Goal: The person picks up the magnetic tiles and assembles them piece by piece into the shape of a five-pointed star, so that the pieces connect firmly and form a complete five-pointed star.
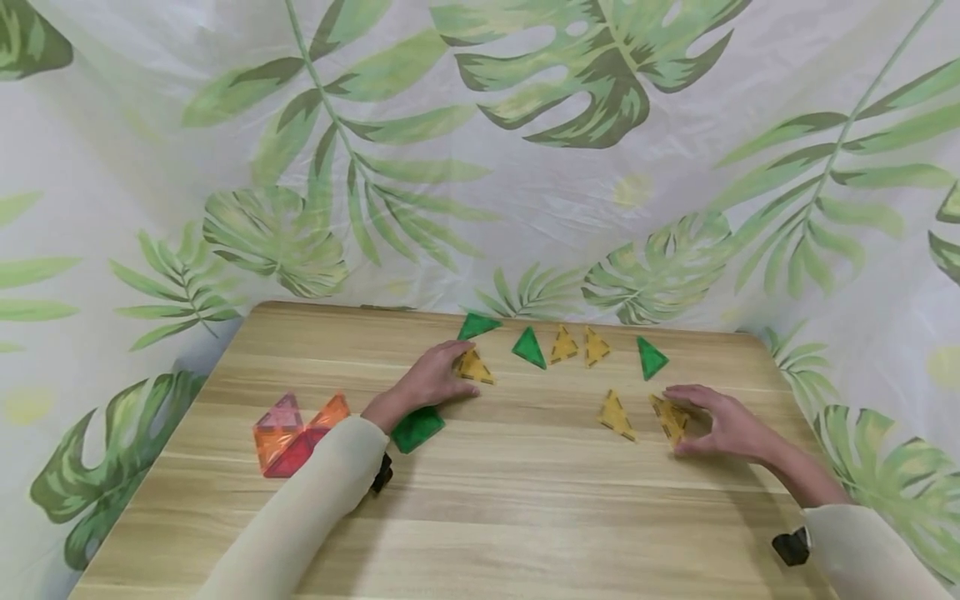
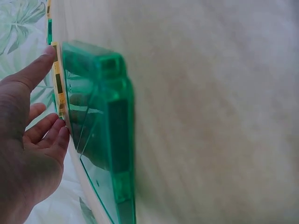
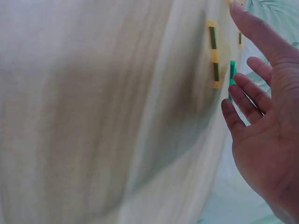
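Note:
Translucent yellow triangle tiles lie on the wooden table. My left hand (image 1: 435, 379) pinches one yellow triangle tile (image 1: 474, 367) between thumb and fingers; the left wrist view shows the fingertips at both ends of its edge (image 2: 58, 79). Just below that hand lies a green tile (image 1: 418, 430), partly hidden by the wrist. On the right, my right hand (image 1: 723, 425) is spread around another yellow triangle tile (image 1: 666, 418). Its thumb and fingers stand apart in the right wrist view, near the yellow tile (image 3: 214, 56). A further yellow triangle (image 1: 617, 415) lies left of it.
Along the back edge lie green triangles (image 1: 529, 348) and yellow triangles (image 1: 564, 345), with another green triangle (image 1: 651, 358) farther right. A group of pink, orange and red tiles (image 1: 281, 437) is at the left, partly behind my sleeve. Leaf-patterned cloth (image 1: 525, 208) hangs behind the table.

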Demonstrator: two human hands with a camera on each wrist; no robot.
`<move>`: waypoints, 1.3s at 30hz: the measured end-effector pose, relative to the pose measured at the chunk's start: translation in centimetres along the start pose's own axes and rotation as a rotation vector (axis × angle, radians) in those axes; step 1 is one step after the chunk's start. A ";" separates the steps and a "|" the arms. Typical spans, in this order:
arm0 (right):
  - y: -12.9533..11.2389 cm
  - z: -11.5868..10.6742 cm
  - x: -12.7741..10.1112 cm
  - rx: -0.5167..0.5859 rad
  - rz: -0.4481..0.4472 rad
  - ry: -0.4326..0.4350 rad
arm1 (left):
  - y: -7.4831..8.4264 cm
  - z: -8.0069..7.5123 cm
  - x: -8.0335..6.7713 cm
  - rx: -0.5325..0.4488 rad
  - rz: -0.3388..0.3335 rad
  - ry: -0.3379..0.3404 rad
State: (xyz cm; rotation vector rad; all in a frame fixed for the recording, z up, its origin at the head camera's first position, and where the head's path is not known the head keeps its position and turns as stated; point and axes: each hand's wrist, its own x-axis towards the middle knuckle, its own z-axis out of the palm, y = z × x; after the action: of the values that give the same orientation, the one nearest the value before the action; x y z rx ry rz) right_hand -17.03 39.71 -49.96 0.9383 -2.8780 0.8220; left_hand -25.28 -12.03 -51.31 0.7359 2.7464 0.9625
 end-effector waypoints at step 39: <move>-0.1 2.2 -1.1 -0.051 0.061 0.073 | -0.9 -0.8 0.9 0.087 0.035 0.007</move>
State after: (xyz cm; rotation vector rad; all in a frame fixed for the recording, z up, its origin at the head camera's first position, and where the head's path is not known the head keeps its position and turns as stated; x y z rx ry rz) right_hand -15.72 39.12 -52.00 0.8027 -2.8634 0.7662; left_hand -26.66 -12.62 -51.22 0.7983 2.8058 0.8580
